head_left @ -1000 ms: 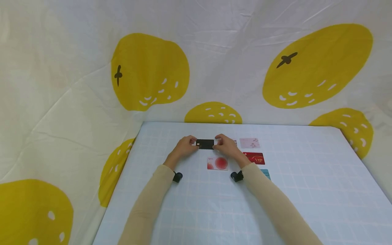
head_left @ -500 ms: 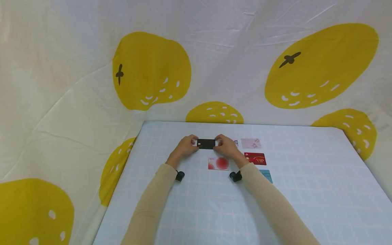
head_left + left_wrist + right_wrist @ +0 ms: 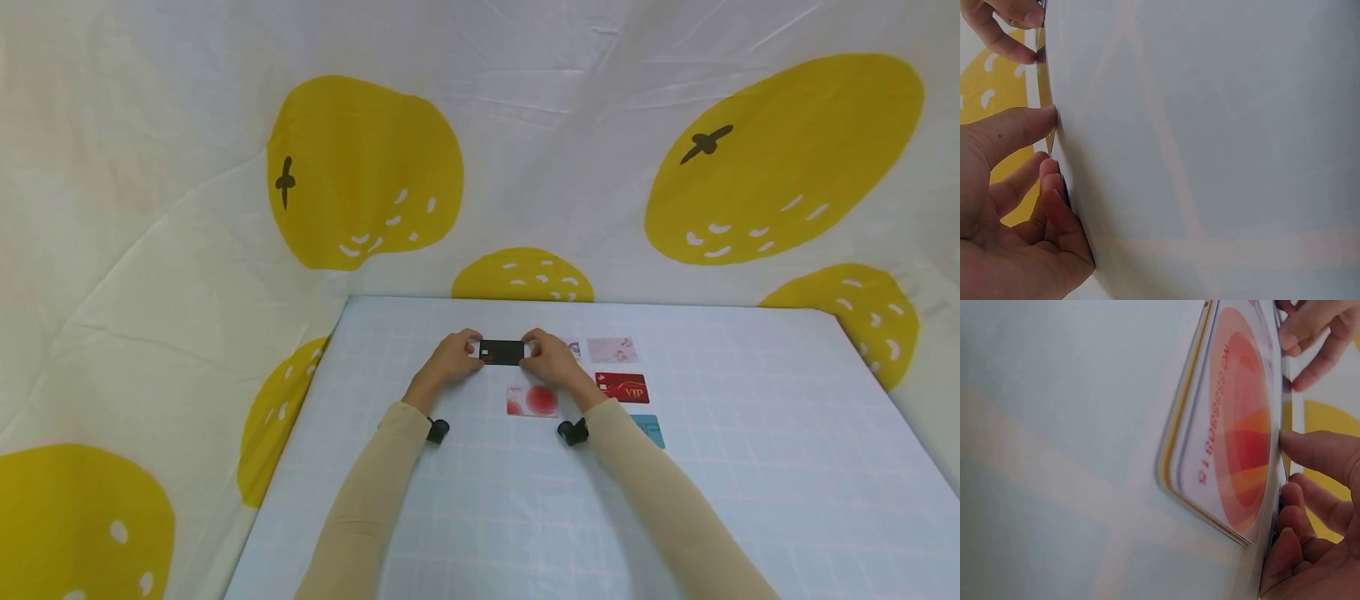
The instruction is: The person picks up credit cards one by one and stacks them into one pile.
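A black bank card [image 3: 502,352] with a small chip lies level between my two hands in the head view. My left hand [image 3: 452,358] pinches its left end, thumb at the near corner and index finger at the far one. The right hand [image 3: 552,358] pinches the right end in the same way. Both wrist views show the card nearly edge-on, with thumb and index finger at its ends. Just in front lies a white card with a red circle [image 3: 542,400]; several stacked card edges show there in the right wrist view.
To the right lie a pale pink card [image 3: 612,349], a red VIP card [image 3: 624,387] and a teal card [image 3: 648,430], partly behind the right sleeve. Another card [image 3: 574,349] peeks out behind the right hand. A fruit-patterned cloth [image 3: 555,167] hangs behind the pale checked table [image 3: 480,517].
My right index finger, slightly off the black card's far corner a second ago, has come in against it. The left hand and the other cards look almost unchanged.
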The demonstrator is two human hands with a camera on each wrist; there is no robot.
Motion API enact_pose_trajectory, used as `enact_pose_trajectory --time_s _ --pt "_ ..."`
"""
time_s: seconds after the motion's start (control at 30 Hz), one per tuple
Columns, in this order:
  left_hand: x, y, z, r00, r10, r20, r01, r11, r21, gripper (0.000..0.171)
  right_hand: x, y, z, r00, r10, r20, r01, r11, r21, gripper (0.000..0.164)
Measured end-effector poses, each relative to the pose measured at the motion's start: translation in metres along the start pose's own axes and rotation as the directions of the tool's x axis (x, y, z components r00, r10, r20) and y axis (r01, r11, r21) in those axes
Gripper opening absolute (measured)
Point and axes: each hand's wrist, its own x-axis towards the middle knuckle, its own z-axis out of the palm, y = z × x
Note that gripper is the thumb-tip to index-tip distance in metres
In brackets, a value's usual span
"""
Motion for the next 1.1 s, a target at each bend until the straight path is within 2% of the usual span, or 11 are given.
enact_pose_trajectory --time_s 0.4,0.63,0.83,1.1 --pt "-0.002 0.004 -0.001 1.000 -0.023 -0.001 0.022 0.999 -0.045 0.045 -0.002 -0.001 0.001 1.000 -0.001 -0.023 0.002 0.998 0.057 0.044" --pt "0.000 0.005 0.000 1.000 -0.009 -0.008 0.008 0.995 -0.104 0.047 -0.006 -0.001 -0.001 1.000 0.006 -0.026 -0.002 0.989 0.149 0.040" --pt "-0.001 0.007 0.002 0.999 -0.033 -0.028 0.029 0.991 -0.133 0.046 -0.006 -0.001 -0.002 1.000 -0.006 -0.030 0.013 0.978 0.207 0.037" --pt "-0.007 0.007 0.006 0.997 -0.032 -0.073 0.018 0.983 -0.182 0.044 -0.011 -0.001 -0.004 0.999 0.005 -0.042 0.005 0.971 0.240 0.038"
